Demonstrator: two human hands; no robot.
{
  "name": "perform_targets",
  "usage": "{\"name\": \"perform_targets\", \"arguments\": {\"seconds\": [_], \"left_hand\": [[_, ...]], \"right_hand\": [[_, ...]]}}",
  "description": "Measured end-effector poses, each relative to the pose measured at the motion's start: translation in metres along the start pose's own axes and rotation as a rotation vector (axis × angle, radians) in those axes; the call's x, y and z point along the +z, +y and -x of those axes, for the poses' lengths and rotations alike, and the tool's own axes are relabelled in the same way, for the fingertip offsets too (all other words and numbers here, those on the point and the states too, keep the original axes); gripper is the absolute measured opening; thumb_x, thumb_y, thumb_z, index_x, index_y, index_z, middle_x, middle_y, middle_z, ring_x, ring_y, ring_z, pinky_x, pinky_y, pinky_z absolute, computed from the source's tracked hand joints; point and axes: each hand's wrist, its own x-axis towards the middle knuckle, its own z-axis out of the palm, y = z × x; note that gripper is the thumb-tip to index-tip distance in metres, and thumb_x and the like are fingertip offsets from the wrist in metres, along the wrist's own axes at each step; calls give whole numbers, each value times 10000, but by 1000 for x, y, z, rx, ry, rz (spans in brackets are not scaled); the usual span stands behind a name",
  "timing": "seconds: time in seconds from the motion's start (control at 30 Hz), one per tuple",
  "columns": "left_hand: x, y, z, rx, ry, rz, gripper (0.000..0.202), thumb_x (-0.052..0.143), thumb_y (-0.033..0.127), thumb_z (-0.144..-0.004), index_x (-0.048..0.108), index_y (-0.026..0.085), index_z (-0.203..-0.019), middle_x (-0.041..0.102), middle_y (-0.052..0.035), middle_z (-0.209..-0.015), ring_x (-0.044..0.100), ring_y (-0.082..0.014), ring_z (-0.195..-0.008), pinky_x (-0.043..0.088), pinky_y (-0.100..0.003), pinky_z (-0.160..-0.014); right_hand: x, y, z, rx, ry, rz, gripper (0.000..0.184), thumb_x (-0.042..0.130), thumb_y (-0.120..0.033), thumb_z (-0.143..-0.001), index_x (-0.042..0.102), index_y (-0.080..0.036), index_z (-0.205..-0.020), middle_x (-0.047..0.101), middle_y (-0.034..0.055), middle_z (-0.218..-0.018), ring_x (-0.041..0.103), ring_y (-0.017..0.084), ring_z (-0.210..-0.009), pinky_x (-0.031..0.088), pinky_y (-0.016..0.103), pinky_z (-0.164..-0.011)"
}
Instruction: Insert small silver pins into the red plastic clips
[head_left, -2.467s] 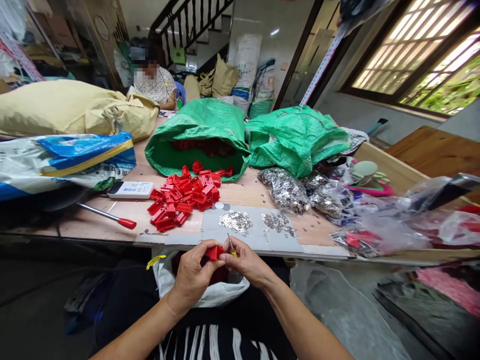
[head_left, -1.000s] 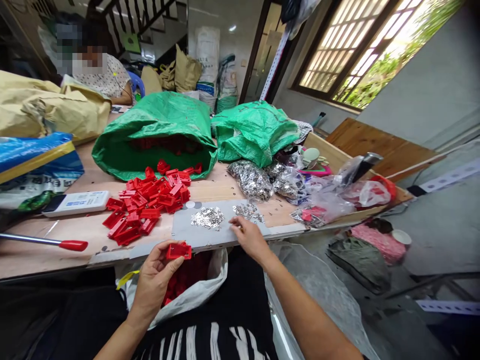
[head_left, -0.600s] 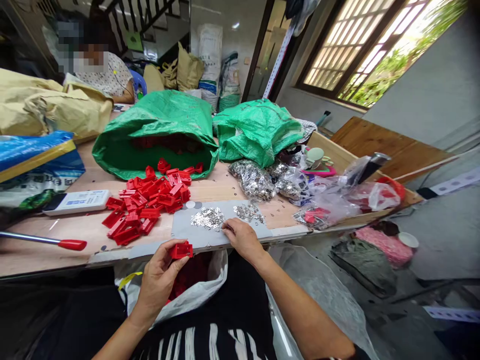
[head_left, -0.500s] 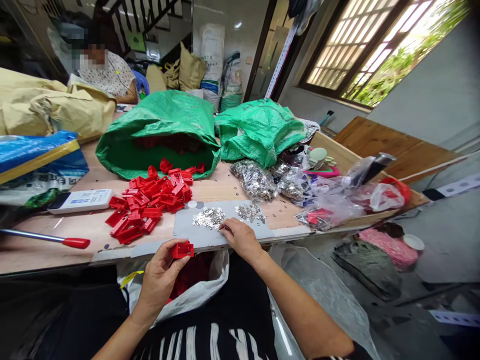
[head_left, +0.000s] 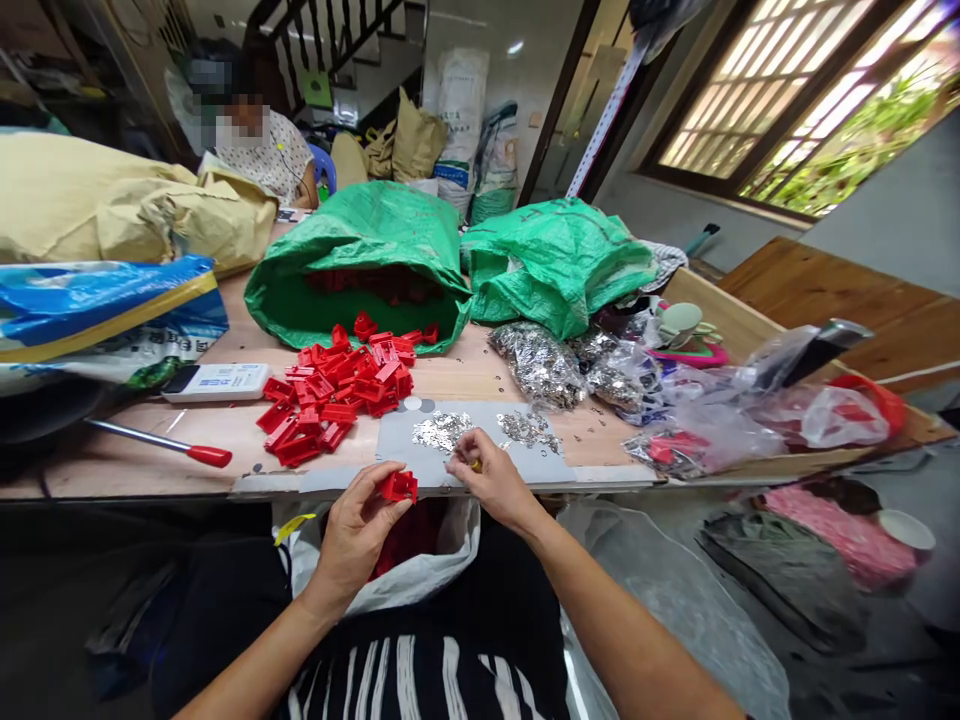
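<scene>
I'm seeing my left hand (head_left: 352, 530) pinching a red part (head_left: 399, 487) near the table's (head_left: 459, 375) edge, right hand (head_left: 495, 482) gripping something yellow (head_left: 477, 466) in bunched fingers; red pile (head_left: 337, 385), silver bits (head_left: 439, 432), green sack (head_left: 375, 222) are crowding beyond.

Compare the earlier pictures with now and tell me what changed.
The right hand went from the red part out to the metal pieces, and has now drawn back slightly toward the left hand, a yellow handle showing in its grip again. No fresh grasp or release is clear. The left hand still holds a red part; the red heap and green sacks look unchanged.
</scene>
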Motion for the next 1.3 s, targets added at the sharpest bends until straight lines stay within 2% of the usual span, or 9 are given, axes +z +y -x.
{"name": "perform_targets", "arguments": {"seconds": [0.1,0.17,0.37,0.53,0.8,0.9,1.03,1.17,1.3], "left_hand": [[0,4,-1,59,7,-40,344,654,261,-784,633,266,-1127,642,-29,-1109,599,-183,-1039,460,-292,-930],[0,6,0,67,-14,-31,362,647,255,-791,627,280,-1152,651,-27,-1107,609,-177,-1024,475,-286,-913],[0,8,2,-7,-62,67,383,652,250,-783,633,278,-1165,674,-33,-1136,622,-197,-1047,464,-305,-952],[0,9,0,-215,-40,310,469,684,297,-746,607,224,-1203,701,-68,-1104,652,-223,-986,500,-333,-901],[2,8,-3,-327,-34,545,497,703,283,-727,590,217,-1206,665,-79,-1188,634,-208,-1028,485,-324,-925],[3,8,-2,-349,-31,588,499,705,278,-728,585,218,-1208,664,-77,-1187,624,-205,-1047,484,-314,-922],[2,11,-4,-388,-52,653,508,704,277,-733,572,221,-1220,678,-75,-1150,628,-213,-1037,501,-328,-893],[1,13,-6,-390,-50,636,483,711,267,-725,597,213,-1191,693,-65,-1117,629,-192,-1015,504,-291,-873],[1,15,-7,-385,-62,627,468,708,249,-730,604,208,-1185,710,-58,-1062,640,-168,-959,499,-263,-852]], "right_hand": [[14,-11,3,128,-205,-349,261,630,-348,-757,437,-213,-870,526,-54,-696,447,83,-538,345,210,-519],[23,-14,5,176,-263,-445,316,664,-378,-731,445,-207,-882,526,-63,-655,418,72,-499,327,203,-491],[37,-9,7,196,-197,-469,352,718,-404,-697,477,-197,-848,530,-67,-620,451,72,-510,354,199,-500],[34,-14,10,224,-230,-520,362,667,-469,-743,448,-206,-862,599,-47,-627,440,65,-446,304,185,-442],[26,-21,14,194,-224,-533,311,601,-452,-802,422,-205,-862,614,-29,-687,427,61,-453,315,192,-456],[25,-22,17,108,-185,-391,263,625,-400,-798,461,-200,-849,570,-32,-740,452,75,-532,371,205,-502],[24,-26,19,-125,-180,-70,94,606,-257,-837,572,-210,-911,592,-12,-803,535,118,-706,426,231,-641],[23,-26,19,-348,-176,153,135,524,-182,-889,622,-220,-973,628,41,-898,578,158,-847,455,270,-755],[22,-21,18,-438,-192,263,163,482,-180,-914,624,-222,-982,622,55,-915,584,161,-863,471,274,-770]]}}
